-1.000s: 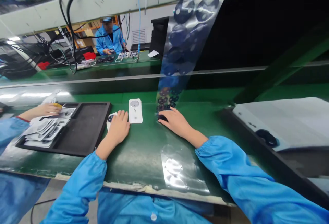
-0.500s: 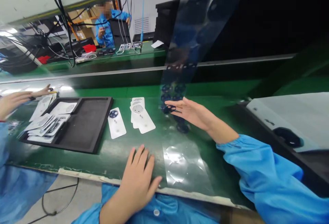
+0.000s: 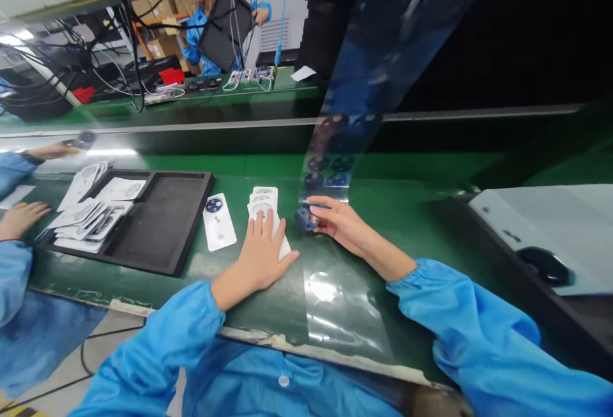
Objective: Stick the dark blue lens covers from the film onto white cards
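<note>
My left hand lies with its fingers spread on a small stack of white phone-shaped cards, covering the lower part of the stack. Left of it, a single white card with a dark round camera print lies flat. Between thumb and fingertips, my right hand pinches a dark round sticker, blurred and partly hidden by the fingers. Just behind that hand, a clear film strip with pairs of dark round stickers hangs down to the bench.
A black two-part tray holds several white cards on its left side. Beyond it are a co-worker's hands. At right stands a dark tray with a white sheet. Clear film lies near the bench edge. Another person holds a black tray behind.
My left hand has moved forward from the bench edge onto the card stack. The right hand has closed on a round sticker and shifted slightly left and down, off the strip.
</note>
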`<state>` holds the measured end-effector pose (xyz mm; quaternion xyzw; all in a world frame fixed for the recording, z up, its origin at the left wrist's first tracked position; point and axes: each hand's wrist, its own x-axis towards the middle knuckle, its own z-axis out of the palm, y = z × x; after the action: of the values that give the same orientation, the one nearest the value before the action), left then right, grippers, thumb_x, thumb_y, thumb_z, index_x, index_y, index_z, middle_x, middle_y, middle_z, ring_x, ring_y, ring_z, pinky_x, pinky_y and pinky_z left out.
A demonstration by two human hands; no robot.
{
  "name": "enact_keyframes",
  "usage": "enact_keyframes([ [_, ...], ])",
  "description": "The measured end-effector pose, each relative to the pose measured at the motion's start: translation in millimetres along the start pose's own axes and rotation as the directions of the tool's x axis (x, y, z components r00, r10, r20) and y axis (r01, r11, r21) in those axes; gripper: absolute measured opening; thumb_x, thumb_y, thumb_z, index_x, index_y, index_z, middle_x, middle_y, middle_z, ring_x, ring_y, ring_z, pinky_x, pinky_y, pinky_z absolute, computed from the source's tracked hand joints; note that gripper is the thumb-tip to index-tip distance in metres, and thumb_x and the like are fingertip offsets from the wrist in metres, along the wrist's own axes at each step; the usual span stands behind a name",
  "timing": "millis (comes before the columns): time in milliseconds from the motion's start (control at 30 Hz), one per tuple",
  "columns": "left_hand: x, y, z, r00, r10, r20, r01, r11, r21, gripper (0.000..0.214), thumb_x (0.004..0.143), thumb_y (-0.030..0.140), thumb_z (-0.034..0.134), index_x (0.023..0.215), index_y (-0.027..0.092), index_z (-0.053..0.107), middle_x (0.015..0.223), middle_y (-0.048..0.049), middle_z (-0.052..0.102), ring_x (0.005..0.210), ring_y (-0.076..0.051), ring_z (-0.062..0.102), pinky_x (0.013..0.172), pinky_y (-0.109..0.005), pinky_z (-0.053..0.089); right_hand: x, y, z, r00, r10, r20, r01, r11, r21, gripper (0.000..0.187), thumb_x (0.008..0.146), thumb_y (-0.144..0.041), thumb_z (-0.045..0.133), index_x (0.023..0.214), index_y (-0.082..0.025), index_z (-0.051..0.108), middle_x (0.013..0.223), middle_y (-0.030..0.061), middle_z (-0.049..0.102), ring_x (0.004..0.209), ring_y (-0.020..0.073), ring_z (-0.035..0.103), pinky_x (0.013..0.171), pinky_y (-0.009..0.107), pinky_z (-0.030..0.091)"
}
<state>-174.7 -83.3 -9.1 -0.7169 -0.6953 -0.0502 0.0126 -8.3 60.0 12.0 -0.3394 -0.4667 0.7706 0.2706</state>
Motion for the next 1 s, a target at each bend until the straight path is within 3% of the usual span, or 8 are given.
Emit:
enact_keyframes([
  [167, -81.4, 54.3, -8.8, 1.000, -0.016, 0.002, 0.016, 0.997, -0.072, 0.084, 0.095, 0.062, 0.051, 0.156, 0.009, 0.030, 0.164, -0.0264, 0.017, 0.152, -0.047, 0.014, 0.116, -0.063, 0.028, -20.2, 6.5, 20.1, 0.998, 0.066, 0.018, -0.062, 0.988, -0.141, 0.037, 0.064, -0.044, 0.088, 0.076, -0.015, 0.068, 0.062, -0.0018, 0.061, 0.054, 0.0074, 0.051, 0.047, 0.019, 0.037],
  [267, -114.5, 78.5, -14.2, 0.999, -0.011, -0.031, 0.007, 0.992, -0.126, 0.083, 0.096, 0.060, 0.050, 0.155, 0.005, 0.030, 0.163, -0.0265, 0.022, 0.152, -0.043, 0.017, 0.117, -0.057, 0.032, -37.9, 18.7, 37.9, 0.988, 0.127, 0.084, -0.104, 0.966, -0.239, 0.032, 0.072, -0.045, 0.081, 0.078, -0.016, 0.069, 0.058, -0.0016, 0.061, 0.046, 0.0067, 0.043, 0.043, 0.021, 0.029],
  [333, -126.8, 85.1, -15.2, 0.996, -0.027, -0.082, 0.014, 0.987, -0.159, 0.077, 0.097, 0.056, 0.050, 0.151, 0.003, 0.037, 0.159, -0.0275, 0.030, 0.150, -0.043, 0.024, 0.115, -0.056, 0.035, -46.8, 26.9, 47.3, 0.983, 0.145, 0.115, -0.103, 0.945, -0.312, 0.028, 0.075, -0.043, 0.078, 0.080, -0.016, 0.071, 0.060, -0.0006, 0.063, 0.047, 0.0078, 0.046, 0.044, 0.022, 0.032],
  [467, -134.6, 83.5, -8.1, 0.973, -0.121, -0.196, 0.084, 0.978, -0.190, 0.062, 0.097, 0.052, 0.050, 0.136, 0.004, 0.055, 0.144, -0.0265, 0.047, 0.138, -0.044, 0.041, 0.110, -0.057, 0.039, -53.7, 38.7, 54.5, 0.986, 0.115, 0.121, -0.051, 0.897, -0.439, 0.024, 0.074, -0.039, 0.079, 0.079, -0.017, 0.072, 0.073, 0.0037, 0.070, 0.065, 0.0135, 0.061, 0.061, 0.026, 0.049],
  [567, -134.5, 81.1, -0.4, 0.965, -0.094, -0.244, 0.055, 0.985, -0.161, 0.065, 0.098, 0.056, 0.046, 0.133, 0.003, 0.058, 0.140, -0.0264, 0.051, 0.134, -0.045, 0.044, 0.108, -0.057, 0.041, -54.9, 41.2, 54.5, 0.988, 0.126, 0.089, -0.068, 0.874, -0.481, 0.026, 0.074, -0.041, 0.081, 0.079, -0.017, 0.072, 0.073, 0.0039, 0.071, 0.067, 0.0150, 0.063, 0.065, 0.028, 0.051],
  [733, -134.6, 81.5, 3.7, 0.960, -0.097, -0.262, 0.053, 0.984, -0.171, 0.069, 0.098, 0.061, 0.043, 0.132, 0.004, 0.057, 0.136, -0.0262, 0.053, 0.133, -0.045, 0.045, 0.108, -0.058, 0.041, -58.7, 37.0, 59.5, 0.989, 0.134, 0.055, -0.085, 0.843, -0.531, 0.029, 0.074, -0.044, 0.081, 0.077, -0.016, 0.072, 0.063, 0.0009, 0.066, 0.054, 0.0109, 0.055, 0.053, 0.025, 0.046],
  [1000, -135.6, 81.8, 5.1, 0.961, -0.120, -0.248, 0.069, 0.977, -0.204, 0.062, 0.097, 0.055, 0.050, 0.133, 0.005, 0.057, 0.139, -0.0254, 0.051, 0.134, -0.044, 0.046, 0.109, -0.057, 0.041, -60.4, 33.9, 61.4, 0.987, 0.156, 0.042, -0.108, 0.830, -0.547, 0.035, 0.072, -0.048, 0.083, 0.075, -0.016, 0.070, 0.053, -0.0029, 0.057, 0.044, 0.0074, 0.044, 0.041, 0.022, 0.034],
])
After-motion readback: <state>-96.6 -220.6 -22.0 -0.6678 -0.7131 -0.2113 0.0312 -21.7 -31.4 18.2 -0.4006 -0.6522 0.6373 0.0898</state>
